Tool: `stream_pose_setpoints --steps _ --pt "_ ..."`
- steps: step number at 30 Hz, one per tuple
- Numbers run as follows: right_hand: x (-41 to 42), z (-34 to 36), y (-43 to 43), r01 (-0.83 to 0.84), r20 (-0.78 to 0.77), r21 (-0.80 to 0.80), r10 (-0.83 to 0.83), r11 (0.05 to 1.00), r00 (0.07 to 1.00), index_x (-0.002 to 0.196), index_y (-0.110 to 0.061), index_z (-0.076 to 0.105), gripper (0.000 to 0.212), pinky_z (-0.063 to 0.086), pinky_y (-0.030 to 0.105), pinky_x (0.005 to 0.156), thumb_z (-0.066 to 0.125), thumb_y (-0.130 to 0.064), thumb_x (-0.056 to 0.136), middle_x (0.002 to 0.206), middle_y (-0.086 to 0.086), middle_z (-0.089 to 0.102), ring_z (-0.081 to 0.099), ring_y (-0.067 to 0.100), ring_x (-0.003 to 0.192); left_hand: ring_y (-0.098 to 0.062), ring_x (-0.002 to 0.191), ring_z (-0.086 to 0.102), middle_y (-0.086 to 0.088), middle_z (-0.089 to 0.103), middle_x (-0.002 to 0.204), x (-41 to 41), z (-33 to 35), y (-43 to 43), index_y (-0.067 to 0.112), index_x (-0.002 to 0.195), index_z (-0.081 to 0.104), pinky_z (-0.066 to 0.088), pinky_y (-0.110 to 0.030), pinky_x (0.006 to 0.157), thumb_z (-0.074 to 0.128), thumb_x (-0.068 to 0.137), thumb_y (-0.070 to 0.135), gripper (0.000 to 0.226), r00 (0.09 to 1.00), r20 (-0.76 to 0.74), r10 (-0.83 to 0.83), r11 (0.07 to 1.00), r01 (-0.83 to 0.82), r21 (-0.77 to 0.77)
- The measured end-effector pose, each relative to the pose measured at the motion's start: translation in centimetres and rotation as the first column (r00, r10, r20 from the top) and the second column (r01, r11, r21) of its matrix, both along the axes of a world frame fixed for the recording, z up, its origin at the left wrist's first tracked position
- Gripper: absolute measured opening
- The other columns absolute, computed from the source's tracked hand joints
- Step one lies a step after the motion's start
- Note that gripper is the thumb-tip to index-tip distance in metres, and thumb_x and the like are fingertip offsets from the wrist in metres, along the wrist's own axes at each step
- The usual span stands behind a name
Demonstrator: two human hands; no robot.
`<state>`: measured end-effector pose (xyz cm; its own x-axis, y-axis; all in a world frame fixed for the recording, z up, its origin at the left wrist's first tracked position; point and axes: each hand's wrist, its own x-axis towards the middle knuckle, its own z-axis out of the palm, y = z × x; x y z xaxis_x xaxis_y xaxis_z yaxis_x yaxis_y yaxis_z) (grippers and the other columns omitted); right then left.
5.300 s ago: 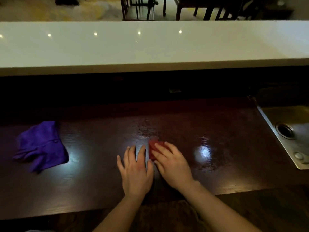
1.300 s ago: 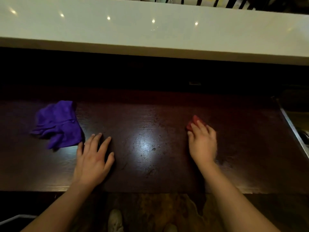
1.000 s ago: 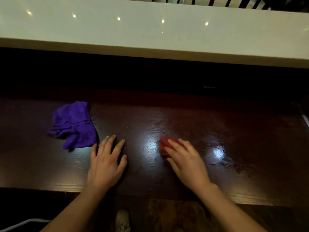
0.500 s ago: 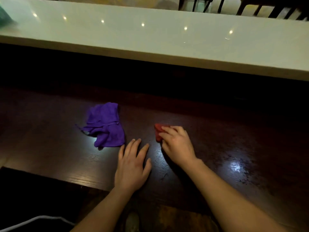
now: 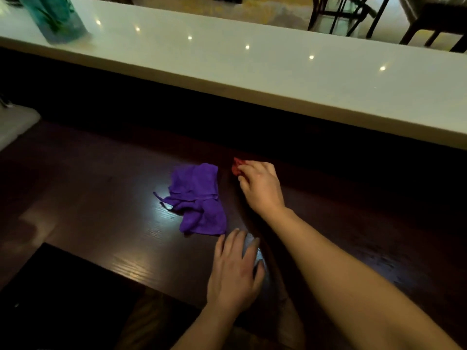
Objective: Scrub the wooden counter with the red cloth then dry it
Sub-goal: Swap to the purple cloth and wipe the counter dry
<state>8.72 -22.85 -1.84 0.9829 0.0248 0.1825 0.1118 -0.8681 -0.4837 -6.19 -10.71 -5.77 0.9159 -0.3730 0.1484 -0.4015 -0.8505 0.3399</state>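
dark wooden counter (image 5: 96, 218) across the lower view, glossy, with pale glare on the grain near the middle and wet-looking speckles toward the right. right hand (image 5: 261, 188) reached out toward the far edge, fingers bent down over the red cloth (image 5: 237, 165), pinning it to the wood; only a small crumpled corner of red showing past the fingertips, the rest hidden under the palm. left hand (image 5: 233, 274) nearer the front edge, palm down, fingers straight and slightly spread, flat on the wood, holding nothing. hands well apart, the right one farther out, its forearm passing just beside the left hand. purple cloth (image 5: 198, 198) bunched and partly folded on the counter, just left of the right hand and the red cloth, a thin strip of bare wood between; its near corner just beside the left fingertips, touching or not, impossible to tell. behind the wood a dark band of shadow, then a raised white counter (image 5: 265, 79) with small dots of reflected light along it. on its far left end a teal bottle (image 5: 54, 17), blurred, top cut off. beyond, dark chair legs (image 5: 338, 16) on a pale floor. at the left edge a pale object (image 5: 15, 125), too dim to make out. below the front edge, dim floor and a shoe-like shape (image 5: 290, 324), hard to tell.
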Motion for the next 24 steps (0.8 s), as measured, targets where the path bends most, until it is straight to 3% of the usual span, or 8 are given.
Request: stream_pose_setpoints --steps 4,7,9,11,13,17,24 --pt "1.0 -0.6 1.4 -0.019 -0.148 -0.216 -0.013 0.976 0.989 0.130 -0.023 0.057 0.042 0.022 0.045 0.117 0.052 -0.043 0.094 0.146 0.002 0.048 0.030 0.037 0.138 -0.031 0.125 0.053 -0.014 0.060 0.129 0.1 -0.2 0.0 0.017 0.118 0.064 0.037 -0.051 0.108 0.054 0.079 0.039 0.046 1.000 -0.025 0.014 1.000 -0.014 -0.015" --pt "0.8 0.2 3.5 -0.073 -0.004 -0.288 0.075 0.955 0.997 0.134 -0.025 0.053 0.056 0.010 0.054 0.119 0.053 -0.056 0.087 0.153 0.003 0.038 0.021 0.035 0.144 -0.033 0.126 0.052 -0.015 0.060 0.128 0.1 -0.2 -0.1 0.018 0.117 0.064 0.031 -0.051 0.108 0.056 0.079 0.041 0.045 1.000 -0.030 0.007 1.000 -0.007 0.003" --pt "0.4 0.6 6.0 -0.227 -0.013 -0.274 0.232 0.934 0.973 0.139 -0.030 0.046 0.066 0.019 0.051 0.113 0.050 -0.066 0.084 0.154 0.002 0.038 0.028 0.033 0.141 -0.033 0.125 0.052 -0.013 0.061 0.127 0.1 -0.2 0.0 0.019 0.119 0.062 0.027 -0.050 0.109 0.057 0.081 0.044 0.046 1.000 -0.006 -0.002 1.000 0.003 0.017" --pt "-0.1 0.2 8.2 -0.370 -0.147 -0.289 0.341 0.883 0.928 0.143 -0.033 0.040 0.074 0.031 0.046 0.104 0.055 -0.069 0.080 0.154 0.003 0.037 0.035 0.034 0.132 -0.033 0.125 0.053 -0.010 0.061 0.130 0.0 -0.1 0.2 0.019 0.127 0.060 0.024 -0.051 0.110 0.054 0.083 0.046 0.052 1.000 -0.004 -0.020 1.000 0.020 0.011" --pt "-0.1 -0.4 8.8 -0.416 -0.237 -0.275 0.358 0.867 0.903 0.144 -0.034 0.038 0.075 0.039 0.043 0.100 0.065 -0.058 0.079 0.153 0.005 0.037 0.038 0.035 0.125 -0.031 0.129 0.052 -0.008 0.058 0.137 0.0 0.0 0.4 0.020 0.135 0.056 0.021 -0.053 0.111 0.050 0.083 0.049 0.059 1.000 -0.016 -0.024 1.000 0.024 0.014" --pt "0.9 -0.5 7.7 -0.377 -0.215 -0.110 0.348 0.920 0.913 0.139 -0.031 0.048 0.057 0.044 0.039 0.097 0.065 -0.023 0.084 0.142 -0.001 0.048 0.044 0.033 0.112 -0.029 0.130 0.048 -0.007 0.057 0.134 0.0 0.1 0.3 0.021 0.135 0.054 0.022 -0.057 0.112 0.052 0.085 0.046 0.056 1.000 -0.022 -0.021 1.000 0.022 0.020" --pt "1.4 0.4 4.2 -0.399 -0.096 0.104 0.408 0.911 0.908 0.131 -0.016 0.058 0.057 0.032 0.032 0.098 0.068 -0.008 0.075 0.133 0.008 0.061 0.054 0.027 0.123 -0.031 0.129 0.050 -0.015 0.059 0.129 0.0 -0.4 0.0 0.018 0.119 0.064 0.022 -0.057 0.113 0.054 0.079 0.039 0.047 0.999 -0.043 0.021 1.000 -0.020 0.024"
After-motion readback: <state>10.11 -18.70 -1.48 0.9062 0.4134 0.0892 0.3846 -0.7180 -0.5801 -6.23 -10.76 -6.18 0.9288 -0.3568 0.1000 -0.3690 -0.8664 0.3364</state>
